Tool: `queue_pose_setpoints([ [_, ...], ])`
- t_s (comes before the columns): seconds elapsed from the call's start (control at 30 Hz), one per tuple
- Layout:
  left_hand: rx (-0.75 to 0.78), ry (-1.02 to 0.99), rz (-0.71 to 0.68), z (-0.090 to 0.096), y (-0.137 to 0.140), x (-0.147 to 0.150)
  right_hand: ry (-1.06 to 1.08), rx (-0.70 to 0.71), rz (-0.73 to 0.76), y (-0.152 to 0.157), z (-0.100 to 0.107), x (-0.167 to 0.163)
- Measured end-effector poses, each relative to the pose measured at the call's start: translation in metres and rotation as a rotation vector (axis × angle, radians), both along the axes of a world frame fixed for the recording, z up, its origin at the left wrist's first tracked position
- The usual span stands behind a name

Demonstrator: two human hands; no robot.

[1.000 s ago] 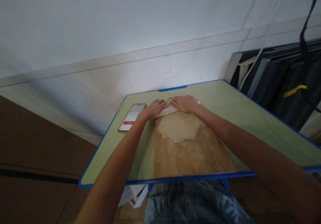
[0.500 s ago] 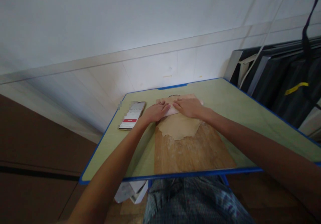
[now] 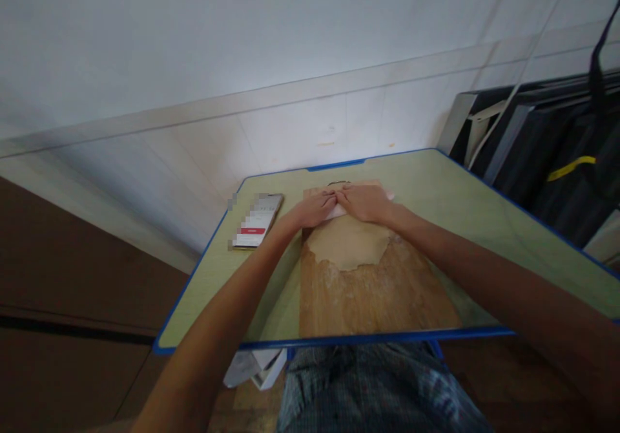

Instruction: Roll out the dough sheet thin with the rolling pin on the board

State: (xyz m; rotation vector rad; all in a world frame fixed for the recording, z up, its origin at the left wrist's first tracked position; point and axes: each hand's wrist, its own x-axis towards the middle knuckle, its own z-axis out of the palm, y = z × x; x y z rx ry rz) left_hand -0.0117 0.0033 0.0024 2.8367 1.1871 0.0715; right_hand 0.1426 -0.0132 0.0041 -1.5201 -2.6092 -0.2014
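Note:
On a wooden board (image 3: 349,304) lies a thin, ragged-edged sheet of rolled dough (image 3: 349,244). Across its far part runs a pale, pinkish rod like a rolling pin (image 3: 339,211), mostly hidden under my hands; its right end shows past my right hand. Whether dough is wrapped around it I cannot tell. My left hand (image 3: 317,208) rests palm down on the rod's left part, fingers stretched toward the middle. Flat on its right part lies my right hand (image 3: 365,202), fingers extended. The fingertips of both hands meet at the centre.
A phone (image 3: 256,221) with a lit screen lies left of the board on the pale green, blue-edged table (image 3: 465,194). A white wall (image 3: 290,136) stands behind the table. Dark flat panels (image 3: 547,136) lean at the right. White items sit below the table's front edge.
My left hand has slid right along the rod until its fingertips meet those of my right hand. The dough sheet looks the same, and the view has shifted slightly.

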Motion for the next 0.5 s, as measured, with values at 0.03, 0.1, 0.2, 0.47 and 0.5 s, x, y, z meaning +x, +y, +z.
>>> queue_pose_setpoints([
  [0.03, -0.004, -0.015, 0.006, 0.001, -0.007, 0.0, 0.009, 0.02, -0.024, -0.008, -0.001, 0.001],
  [0.1, -0.004, -0.038, 0.047, 0.002, -0.022, 0.0, 0.022, 0.045, -0.045, -0.022, -0.003, 0.003],
  [0.2, 0.025, -0.049, 0.093, 0.003, -0.042, 0.001, 0.054, 0.075, -0.026, -0.035, -0.007, 0.007],
  [0.47, 0.15, -0.069, 0.166, -0.003, -0.018, 0.001, 0.101, 0.111, -0.018, -0.011, -0.011, 0.003],
  [0.5, 0.153, -0.06, 0.163, -0.003, -0.009, 0.002, 0.099, 0.106, -0.027, -0.005, -0.01, 0.002],
])
